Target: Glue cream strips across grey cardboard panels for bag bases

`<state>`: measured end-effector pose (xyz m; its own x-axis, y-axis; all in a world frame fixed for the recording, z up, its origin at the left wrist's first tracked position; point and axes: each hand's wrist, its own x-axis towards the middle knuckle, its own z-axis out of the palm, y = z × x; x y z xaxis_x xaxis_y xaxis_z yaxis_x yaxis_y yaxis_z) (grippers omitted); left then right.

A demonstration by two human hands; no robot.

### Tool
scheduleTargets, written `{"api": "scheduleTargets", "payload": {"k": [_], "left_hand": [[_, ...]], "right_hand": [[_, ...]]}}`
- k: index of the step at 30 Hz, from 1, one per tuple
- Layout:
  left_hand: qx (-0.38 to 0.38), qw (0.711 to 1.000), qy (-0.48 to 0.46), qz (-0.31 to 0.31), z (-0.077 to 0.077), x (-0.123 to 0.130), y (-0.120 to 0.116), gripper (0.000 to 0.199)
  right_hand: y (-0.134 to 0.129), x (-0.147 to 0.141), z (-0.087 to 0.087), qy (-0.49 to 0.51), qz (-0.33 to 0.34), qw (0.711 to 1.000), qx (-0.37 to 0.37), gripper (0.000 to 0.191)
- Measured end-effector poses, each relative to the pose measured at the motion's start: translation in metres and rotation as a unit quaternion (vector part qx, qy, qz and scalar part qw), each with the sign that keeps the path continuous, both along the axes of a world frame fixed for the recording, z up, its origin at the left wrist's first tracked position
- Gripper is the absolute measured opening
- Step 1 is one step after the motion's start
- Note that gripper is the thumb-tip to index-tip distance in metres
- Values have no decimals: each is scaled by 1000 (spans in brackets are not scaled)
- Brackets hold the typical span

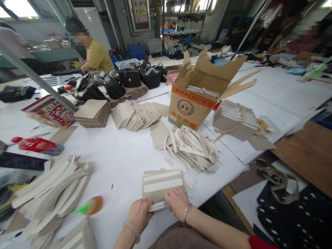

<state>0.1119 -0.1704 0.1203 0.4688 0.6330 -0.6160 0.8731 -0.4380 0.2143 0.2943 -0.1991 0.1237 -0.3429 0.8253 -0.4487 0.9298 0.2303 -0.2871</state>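
Observation:
A stack of grey-beige cardboard pieces (160, 195) with white strips across the top one lies at the table's front edge. My left hand (140, 212) closes round its near left corner, fingers curled over the edge. On the near right side my right hand (178, 203) grips the same stack, thumb and fingertips bent over it. Beyond it spreads a heap of narrow pale strips (194, 148). Left of my hands lies a bottle of amber liquid (95, 204) with a green nozzle. Another stack of striped cardboard pieces (80, 237) sits at the bottom left, partly cut off.
A carton (188, 107) stands open behind the strips, beside a tied cardboard bundle (233, 119). Cardboard piles (136, 116), black bags (129, 77) and a red bottle (38, 145) cover other parts. Long curved strips (57, 188) lie left. A person in yellow (100, 53) works across the table.

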Motion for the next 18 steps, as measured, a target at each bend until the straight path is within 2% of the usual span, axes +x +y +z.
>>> {"api": "scheduleTargets", "payload": {"k": [5,9,13,18], "left_hand": [[-6,1000,4,-16,6,0,3,16],[-1,1000,6,-26,20,0,5,16],[12,999,4,-48,48,1,11,14],[25,998,-4,-49,95,13,21,13]], "right_hand": [[0,-1,2,-21,19,999,-41,18],[6,2,18,-23,38,998,-43,22],[8,7,41,-15,35,999,-28,22],[8,16,75,-25,23,999,17,20]]}}
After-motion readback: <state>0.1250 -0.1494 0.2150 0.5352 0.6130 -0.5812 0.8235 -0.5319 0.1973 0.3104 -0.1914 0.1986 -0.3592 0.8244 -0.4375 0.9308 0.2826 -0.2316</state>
